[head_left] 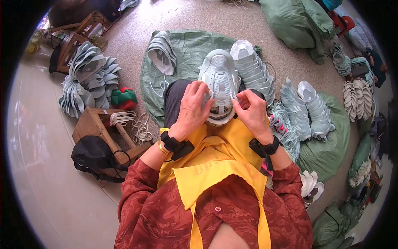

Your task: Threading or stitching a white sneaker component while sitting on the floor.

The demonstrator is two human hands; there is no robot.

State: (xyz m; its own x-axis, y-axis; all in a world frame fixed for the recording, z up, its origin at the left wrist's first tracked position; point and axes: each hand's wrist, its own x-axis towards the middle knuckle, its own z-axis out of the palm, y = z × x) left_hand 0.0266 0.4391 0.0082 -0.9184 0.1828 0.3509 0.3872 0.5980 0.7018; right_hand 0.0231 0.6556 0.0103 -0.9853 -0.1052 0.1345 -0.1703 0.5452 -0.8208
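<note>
A pale grey-white shoe upper (219, 81) with a mesh front lies across my lap, its rounded toe pointing away from me and its collar opening close to my yellow apron. At its left edge, my left hand (192, 106) has thumb and fingers drawn together on the material beside the lacing area. On the opposite edge, the fingertips of my right hand (251, 111) pinch the side at about the same height. Whether a thin lace or thread lies between the fingertips is too small to make out.
Stacked pale uppers (252, 66) lie just right of the shoe, on a green sheet (190, 43). Another small stack (161, 54) sits at its left. Further left are a pile of uppers (87, 79), a wooden stool (103, 128) and a black bag (94, 154). Bundled laces (286, 128) lie at right.
</note>
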